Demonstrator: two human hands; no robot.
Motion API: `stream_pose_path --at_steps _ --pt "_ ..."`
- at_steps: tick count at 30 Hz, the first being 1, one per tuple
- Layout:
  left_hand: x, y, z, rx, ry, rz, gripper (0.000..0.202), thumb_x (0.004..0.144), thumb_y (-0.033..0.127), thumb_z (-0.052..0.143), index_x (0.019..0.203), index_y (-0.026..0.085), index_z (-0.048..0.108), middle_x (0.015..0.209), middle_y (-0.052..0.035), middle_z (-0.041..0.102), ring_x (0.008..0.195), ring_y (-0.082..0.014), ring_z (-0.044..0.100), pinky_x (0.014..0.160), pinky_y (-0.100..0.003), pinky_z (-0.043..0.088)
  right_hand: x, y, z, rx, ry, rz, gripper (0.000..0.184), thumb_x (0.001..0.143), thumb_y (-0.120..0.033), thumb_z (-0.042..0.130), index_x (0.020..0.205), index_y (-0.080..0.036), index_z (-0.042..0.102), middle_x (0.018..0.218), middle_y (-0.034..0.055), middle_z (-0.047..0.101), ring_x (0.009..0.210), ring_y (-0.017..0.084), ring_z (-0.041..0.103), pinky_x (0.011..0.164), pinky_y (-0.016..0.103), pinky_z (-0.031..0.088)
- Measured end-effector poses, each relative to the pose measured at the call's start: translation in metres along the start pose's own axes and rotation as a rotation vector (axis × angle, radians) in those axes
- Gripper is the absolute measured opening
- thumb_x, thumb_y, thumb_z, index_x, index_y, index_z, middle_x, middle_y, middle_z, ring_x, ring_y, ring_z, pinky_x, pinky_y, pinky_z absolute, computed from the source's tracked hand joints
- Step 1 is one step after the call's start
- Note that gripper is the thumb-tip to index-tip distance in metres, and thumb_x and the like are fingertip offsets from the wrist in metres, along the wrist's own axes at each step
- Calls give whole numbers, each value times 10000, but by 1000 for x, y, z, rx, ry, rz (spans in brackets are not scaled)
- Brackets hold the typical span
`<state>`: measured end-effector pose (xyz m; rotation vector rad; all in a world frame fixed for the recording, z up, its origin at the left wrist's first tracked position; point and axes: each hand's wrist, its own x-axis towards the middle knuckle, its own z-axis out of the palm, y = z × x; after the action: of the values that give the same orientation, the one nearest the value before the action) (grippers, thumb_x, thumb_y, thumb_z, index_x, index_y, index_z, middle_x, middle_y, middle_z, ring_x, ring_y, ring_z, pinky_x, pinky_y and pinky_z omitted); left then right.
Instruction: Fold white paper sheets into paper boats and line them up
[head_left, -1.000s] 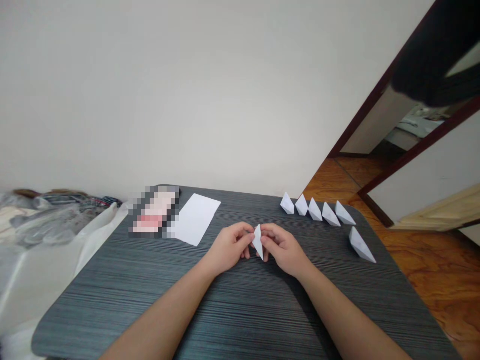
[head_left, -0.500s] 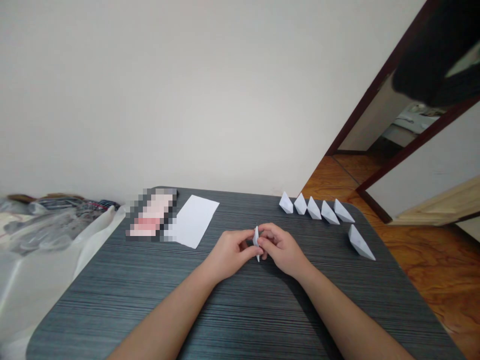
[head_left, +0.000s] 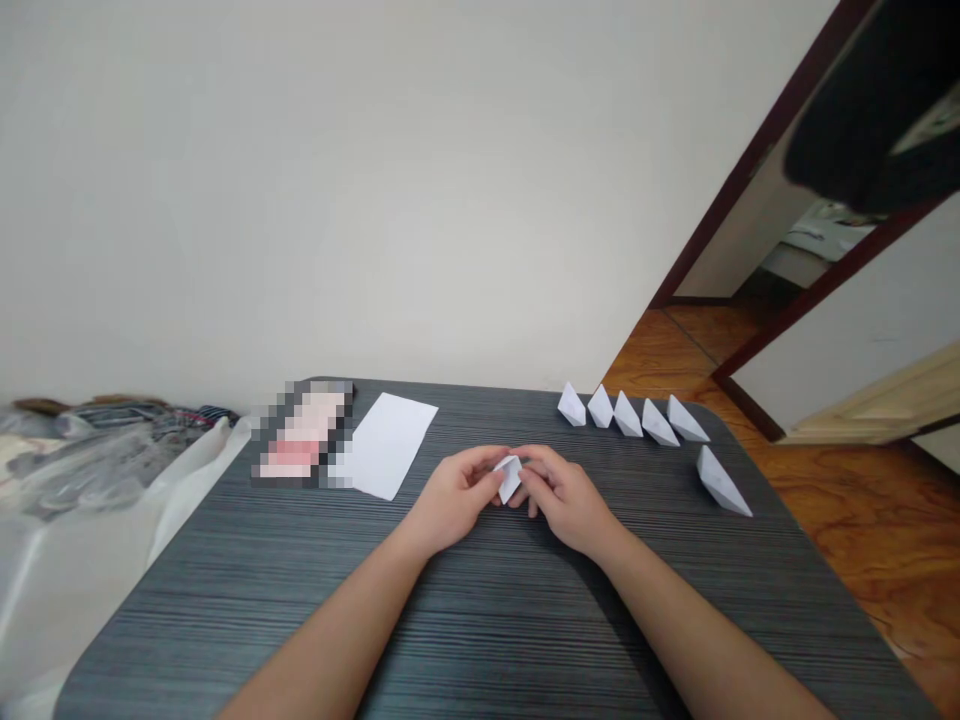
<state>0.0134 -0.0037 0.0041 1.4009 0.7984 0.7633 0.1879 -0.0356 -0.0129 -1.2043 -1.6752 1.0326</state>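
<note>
A small folded white paper piece (head_left: 509,476) is pinched between my left hand (head_left: 457,498) and my right hand (head_left: 564,496), just above the middle of the dark striped table (head_left: 480,610). Both hands have their fingers curled closed on it from either side. A flat white sheet (head_left: 387,443) lies to the left of my hands. Several finished white paper boats (head_left: 628,417) stand in a row at the table's far right, with one more boat (head_left: 721,483) nearer the right edge.
A blurred-out rectangular object (head_left: 304,435) lies beside the white sheet. Clear plastic bags and cloth (head_left: 90,465) are piled off the table's left side. A wooden floor (head_left: 847,510) and a doorway are at the right.
The folded piece went from standing on edge between my fingers to being tipped and opened flatter. Both hands stayed in place over the table.
</note>
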Motion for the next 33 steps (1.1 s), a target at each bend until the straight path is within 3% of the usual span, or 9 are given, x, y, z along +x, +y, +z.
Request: stream_pose_path --at_steps 7,10,14,17,23,26,29,33 --pt "2 -3 -2 -344 25 -58 389 763 182 610 1143 147 532 1140 -119 601 885 -169 604 783 -298 469 1 -2 -5 -101 45 -144 236 899 -177 443 1026 -195 641 832 38 629 562 97 552 582 244 479" --pt "2 -5 -2 -394 40 -78 393 771 217 614 1145 145 517 1086 -117 619 815 -159 618 778 -320 478 1 -2 -6 -127 42 -176 241 898 -189 454 1042 -204 646 932 57 627 630 113 574 631 260 487" --pt "2 -5 -2 -292 8 -83 322 754 257 647 1037 120 578 874 -67 658 731 -128 605 743 -287 478 2 -5 -6 -175 24 -235 210 881 -218 499 995 -228 675 963 61 646 865 180 601 789 316 476" --pt "3 -4 -2 -220 -22 -108 281 740 254 655 983 124 604 827 -45 660 738 -124 606 745 -277 481 4 -8 -5 -179 34 -243 192 870 -220 515 978 -238 672 957 62 655 893 194 601 811 339 471" --pt "2 -1 -2 -74 -55 -134 222 762 279 610 923 126 620 812 -49 666 748 -141 616 710 -270 492 0 -3 0 -40 47 -66 87 862 -229 514 934 -202 555 775 34 652 673 159 625 646 297 496" --pt "0 0 -2 43 -60 -72 168 789 257 561 872 129 632 771 -34 657 688 -125 595 676 -251 477 -1 0 3 100 55 -26 169 866 -243 507 1027 -205 473 817 33 656 673 148 634 639 283 498" --pt "-2 0 -2 155 -50 -22 143 792 229 538 837 133 634 734 -23 645 655 -121 576 640 -237 456 1 -1 3 55 57 -7 190 858 -253 516 1040 -195 509 836 35 657 672 143 625 628 270 483" --pt "-4 1 -1 193 -46 -15 135 787 222 533 839 139 625 718 -18 640 645 -123 575 615 -230 444 3 -8 0 -111 44 22 116 849 -248 528 886 -176 612 686 7 632 611 135 583 591 252 442"
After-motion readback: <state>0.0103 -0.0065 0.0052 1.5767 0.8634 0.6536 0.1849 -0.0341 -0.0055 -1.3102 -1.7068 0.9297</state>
